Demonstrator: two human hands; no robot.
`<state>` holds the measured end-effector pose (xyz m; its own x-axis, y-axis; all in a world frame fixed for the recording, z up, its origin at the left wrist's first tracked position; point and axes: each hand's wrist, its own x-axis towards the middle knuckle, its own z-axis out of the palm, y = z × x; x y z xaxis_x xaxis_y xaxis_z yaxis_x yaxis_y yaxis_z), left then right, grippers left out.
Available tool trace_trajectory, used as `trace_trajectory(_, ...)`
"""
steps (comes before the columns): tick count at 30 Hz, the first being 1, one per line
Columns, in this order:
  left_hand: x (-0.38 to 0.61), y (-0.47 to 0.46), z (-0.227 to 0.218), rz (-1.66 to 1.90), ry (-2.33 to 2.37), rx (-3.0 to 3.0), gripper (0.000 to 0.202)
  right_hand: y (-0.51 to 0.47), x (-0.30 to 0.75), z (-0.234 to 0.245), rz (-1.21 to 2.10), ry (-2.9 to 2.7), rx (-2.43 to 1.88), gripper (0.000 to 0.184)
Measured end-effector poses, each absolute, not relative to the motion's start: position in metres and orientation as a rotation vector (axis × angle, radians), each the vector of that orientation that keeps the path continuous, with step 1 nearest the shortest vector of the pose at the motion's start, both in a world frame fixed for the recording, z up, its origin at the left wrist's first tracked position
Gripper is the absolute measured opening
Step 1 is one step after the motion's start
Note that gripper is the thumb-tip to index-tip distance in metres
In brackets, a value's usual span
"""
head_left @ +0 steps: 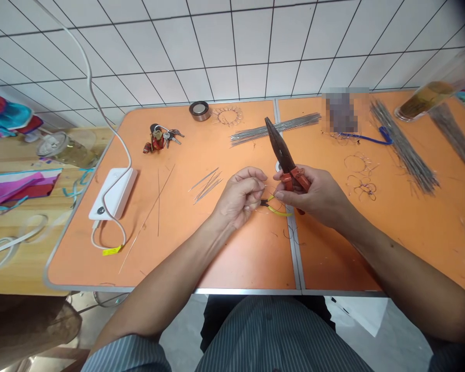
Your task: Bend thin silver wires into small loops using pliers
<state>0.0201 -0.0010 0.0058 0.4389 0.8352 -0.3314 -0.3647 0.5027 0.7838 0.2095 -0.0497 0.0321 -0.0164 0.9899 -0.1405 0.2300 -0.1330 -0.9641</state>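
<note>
In my right hand (pixel 320 194) is a pair of pliers (pixel 284 155) with red handles, dark jaws pointing up and away from me. My left hand (pixel 242 196) is closed in a pinch close beside it. A thin wire (pixel 270 187), hard to make out, runs between the fingertips of both hands. Beneath them on the orange table lies a small tool with yellow handles (pixel 281 212) and a black head, partly hidden by my fingers. Short cut wires (pixel 207 186) lie left of my left hand.
A bundle of straight wires (pixel 275 129) lies behind the pliers, with another bundle (pixel 405 147) at right. Wire rings (pixel 360 164) rest nearby. Tape (pixel 199 110), keys (pixel 163 138) and a white power bank (pixel 113 194) with its cable sit left. A glass (pixel 424 101) stands back right.
</note>
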Motion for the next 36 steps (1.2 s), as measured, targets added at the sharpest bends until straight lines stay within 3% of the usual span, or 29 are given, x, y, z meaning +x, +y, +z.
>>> trace_trajectory(28, 0.029, -0.011, 0.000, 0.834, 0.804, 0.815, 0.028, -0.050, 0.212, 0.030, 1.134, -1.262, -1.463, 0.031)
trace_trajectory(36, 0.029, -0.013, -0.007, 0.918, 0.784, 0.897, 0.039, -0.052, 0.207, 0.026, 1.081, -1.221, -1.452, 0.030)
